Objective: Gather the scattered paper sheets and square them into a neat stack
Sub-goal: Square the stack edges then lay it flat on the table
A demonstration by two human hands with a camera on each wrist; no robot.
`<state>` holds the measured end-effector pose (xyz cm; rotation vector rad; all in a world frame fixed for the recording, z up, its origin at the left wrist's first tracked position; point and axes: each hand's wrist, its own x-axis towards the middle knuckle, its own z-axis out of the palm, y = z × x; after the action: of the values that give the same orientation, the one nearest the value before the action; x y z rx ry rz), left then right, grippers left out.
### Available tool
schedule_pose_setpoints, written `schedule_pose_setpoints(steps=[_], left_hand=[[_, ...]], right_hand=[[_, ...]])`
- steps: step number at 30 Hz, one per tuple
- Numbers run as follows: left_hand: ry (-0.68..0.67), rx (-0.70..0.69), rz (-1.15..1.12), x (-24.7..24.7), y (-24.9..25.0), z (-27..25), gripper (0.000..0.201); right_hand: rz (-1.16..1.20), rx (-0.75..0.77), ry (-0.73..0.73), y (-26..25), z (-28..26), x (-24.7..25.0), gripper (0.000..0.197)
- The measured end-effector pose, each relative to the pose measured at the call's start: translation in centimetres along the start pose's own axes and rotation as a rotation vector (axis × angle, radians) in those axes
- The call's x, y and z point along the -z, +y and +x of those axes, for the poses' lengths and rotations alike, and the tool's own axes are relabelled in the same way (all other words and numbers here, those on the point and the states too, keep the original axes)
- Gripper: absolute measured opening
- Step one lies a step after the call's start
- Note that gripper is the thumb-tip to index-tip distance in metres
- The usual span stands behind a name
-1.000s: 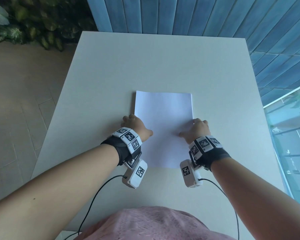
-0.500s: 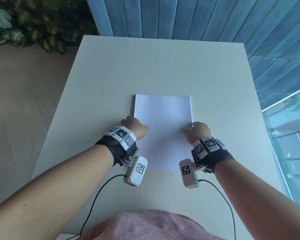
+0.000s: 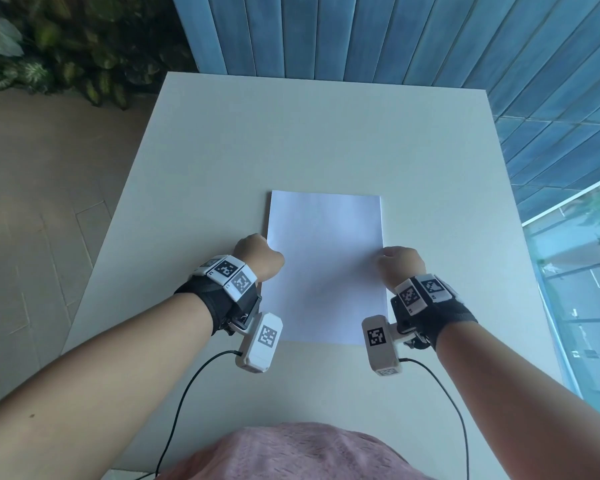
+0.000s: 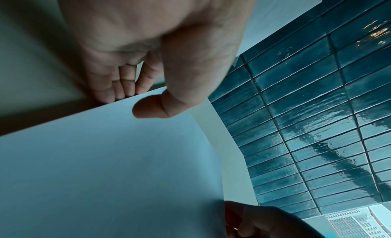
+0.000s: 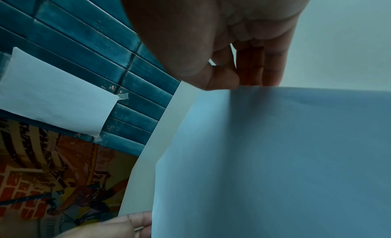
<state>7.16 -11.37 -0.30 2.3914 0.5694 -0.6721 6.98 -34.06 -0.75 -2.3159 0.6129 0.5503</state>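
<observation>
One white paper stack [image 3: 326, 265] lies lengthwise in the middle of the pale table [image 3: 326, 140], its edges lined up. My left hand [image 3: 257, 258] is at the stack's left edge. In the left wrist view its thumb [image 4: 152, 106] lies on top of the paper stack [image 4: 105, 166] and the fingers [image 4: 125, 84] reach under the edge, which is raised a little off the table. My right hand [image 3: 400, 261] is at the right edge. In the right wrist view its thumb [image 5: 220, 78] and fingers [image 5: 264, 66] pinch the edge of the paper stack [image 5: 275, 158].
A blue tiled wall [image 3: 361, 36] stands behind the table, with a taped-up sheet [image 5: 55, 94] on it. Plants [image 3: 49, 50] fill the back left, and a window [image 3: 575, 289] is on the right. Black cables [image 3: 187, 386] trail from the wrist cameras over the table's near edge.
Both thumbs have drawn back from the sheet's middle to its side edges, and the hands now pinch those edges. The stack sits straighter than a second ago.
</observation>
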Motion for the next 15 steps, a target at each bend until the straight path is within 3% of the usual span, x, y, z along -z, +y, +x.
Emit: schedule_pose_setpoints(steps=[3,6,9,12,15], left_hand=[[-0.014,-0.011,-0.005,0.0,-0.3,0.2,0.029],[-0.038,0.006,-0.021,0.3,-0.4,0.7,0.032],[-0.060,0.056,-0.049,1.2,-0.1,1.7,0.034],[-0.035,0.044,-0.075,2.2,0.6,3.0,0.032],[-0.050,0.015,-0.118,3.1,1.8,4.3,0.019]], right_hand=[[-0.011,0.031,-0.009,0.3,0.0,-0.1,0.036],[-0.041,0.024,-0.011,0.0,0.1,0.2,0.023],[-0.071,-0.017,0.008,-0.4,0.9,0.9,0.028],[-0.063,-0.005,-0.011,-1.3,2.3,1.7,0.018],[-0.023,-0.010,0.004,-2.6,3.7,2.3,0.041]])
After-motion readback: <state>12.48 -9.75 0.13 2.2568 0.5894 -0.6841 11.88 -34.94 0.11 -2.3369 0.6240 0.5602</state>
